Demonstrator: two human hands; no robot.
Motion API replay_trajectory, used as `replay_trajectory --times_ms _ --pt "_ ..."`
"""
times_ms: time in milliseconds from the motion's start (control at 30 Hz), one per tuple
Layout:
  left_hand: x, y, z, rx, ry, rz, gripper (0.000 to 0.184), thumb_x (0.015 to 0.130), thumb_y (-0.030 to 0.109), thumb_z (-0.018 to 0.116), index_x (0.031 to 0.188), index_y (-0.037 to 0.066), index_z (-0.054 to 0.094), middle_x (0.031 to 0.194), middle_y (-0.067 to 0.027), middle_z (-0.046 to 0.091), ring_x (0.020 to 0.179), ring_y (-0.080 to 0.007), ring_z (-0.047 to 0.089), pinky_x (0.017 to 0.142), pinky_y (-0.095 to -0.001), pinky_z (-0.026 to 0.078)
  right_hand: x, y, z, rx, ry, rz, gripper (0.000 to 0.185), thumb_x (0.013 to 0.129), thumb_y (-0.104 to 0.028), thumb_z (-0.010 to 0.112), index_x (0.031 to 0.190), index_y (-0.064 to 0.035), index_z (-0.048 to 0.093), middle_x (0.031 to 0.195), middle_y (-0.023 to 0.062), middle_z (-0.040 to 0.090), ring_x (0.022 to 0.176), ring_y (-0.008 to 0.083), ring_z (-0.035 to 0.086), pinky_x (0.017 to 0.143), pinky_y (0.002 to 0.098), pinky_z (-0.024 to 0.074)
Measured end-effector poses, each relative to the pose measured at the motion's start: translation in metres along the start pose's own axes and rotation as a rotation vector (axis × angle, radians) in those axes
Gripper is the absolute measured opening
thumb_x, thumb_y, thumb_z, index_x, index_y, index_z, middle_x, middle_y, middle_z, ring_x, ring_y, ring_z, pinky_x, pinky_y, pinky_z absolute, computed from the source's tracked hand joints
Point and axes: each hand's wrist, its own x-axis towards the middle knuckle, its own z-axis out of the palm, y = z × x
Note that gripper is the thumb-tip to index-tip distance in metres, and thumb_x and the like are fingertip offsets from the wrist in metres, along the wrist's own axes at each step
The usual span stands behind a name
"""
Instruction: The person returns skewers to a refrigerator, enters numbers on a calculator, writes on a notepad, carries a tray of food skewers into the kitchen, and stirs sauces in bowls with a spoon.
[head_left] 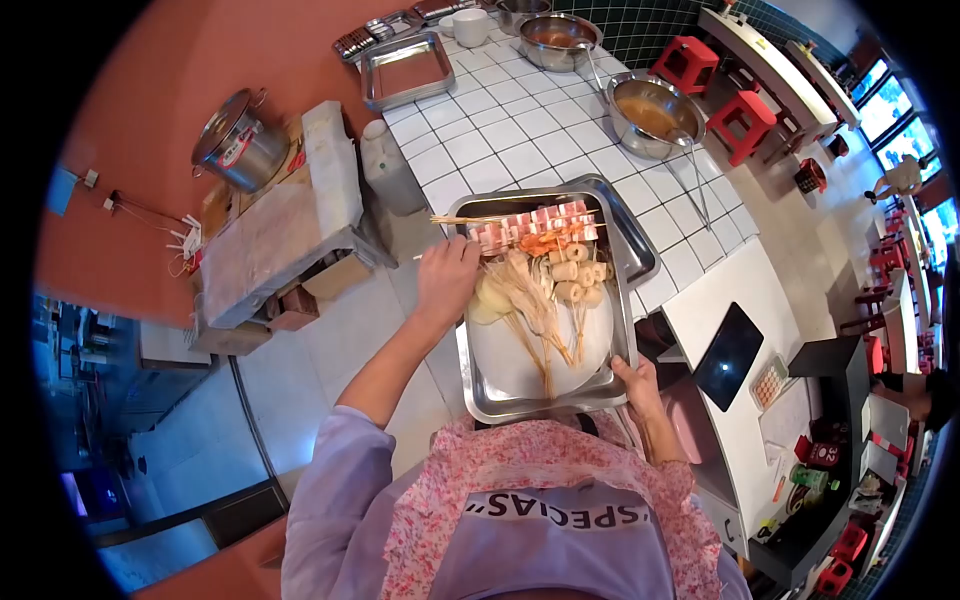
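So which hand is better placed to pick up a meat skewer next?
Likely the left hand: it's right by the meat skewers, while the right hand holds the tray near its other end.

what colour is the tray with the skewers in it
The metal tray is shiny silver, seen in the head view.

A white-tiled counter (480, 140) with dark grout lines carries a shallow metal tray (407, 70) at its far left, then a white mug (469, 27), two steel bowls (650, 149) of orange-brown liquid, and, nearest, another metal tray (634, 238), partly hidden.
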Motion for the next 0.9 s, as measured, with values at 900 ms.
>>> replay_trajectory --times_ms 900 --pt "0.068 -0.031 0.031 -0.291 -0.004 -0.395 0.011 0.078 0.01 0.061 0.082 0.005 0.052 0.082 -0.0108 0.055 0.078 -0.0302 0.056 0.066 -0.0396 0.045 0.103 -0.056 -0.003 0.001 -0.145 0.03 0.03 0.085 -0.01 0.058 0.112 0.0013 0.057 0.096 0.0059 0.063 0.083 0.013 0.058 0.077 0.0269 0.0447"
